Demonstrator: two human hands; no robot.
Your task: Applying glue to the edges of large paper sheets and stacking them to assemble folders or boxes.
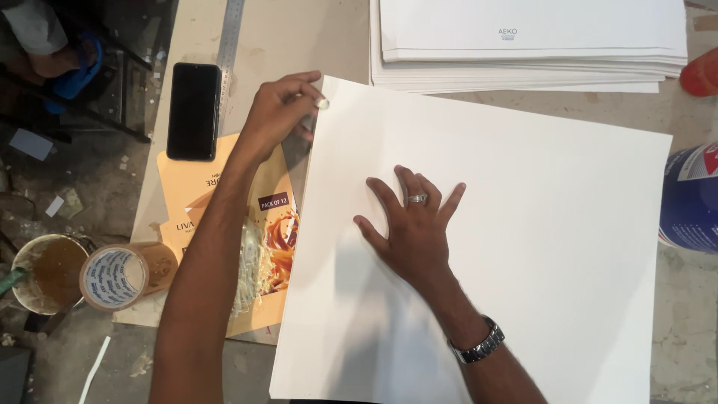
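A large white rectangular sheet of card (508, 247) lies slightly skewed on the pale work surface (299, 37), filling most of the view, with its near edge running out of the bottom of the picture. The right hand (413, 232) rests flat on the sheet's left-centre area, palm down and fingers spread wide and straight, gripping nothing, only pressing on the card; a silver ring sits on one finger and a metal wristwatch (479, 344) circles the wrist. The left hand (280, 112) is at the sheet's upper left corner, its fingers curled and closed together around a small pale object (322, 103) that touches the corner of the card; what that object is cannot be told. The sheet's left edge overlaps an orange printed flat carton (262, 224), which lies under the left forearm. Just beyond the top edge sits a stack of white sheets (523, 45), near but apart from the card. To the left lie a black phone (194, 111) and a steel ruler (230, 37), side by side. A roll of brown packing tape (123, 275) and a dirty round tin (46, 273) stand at the lower left. At the right edge a blue and white round container (692, 198) stands close to the sheet's side, with a red object (701, 73) above it. Bare surface shows between the card and the stack.
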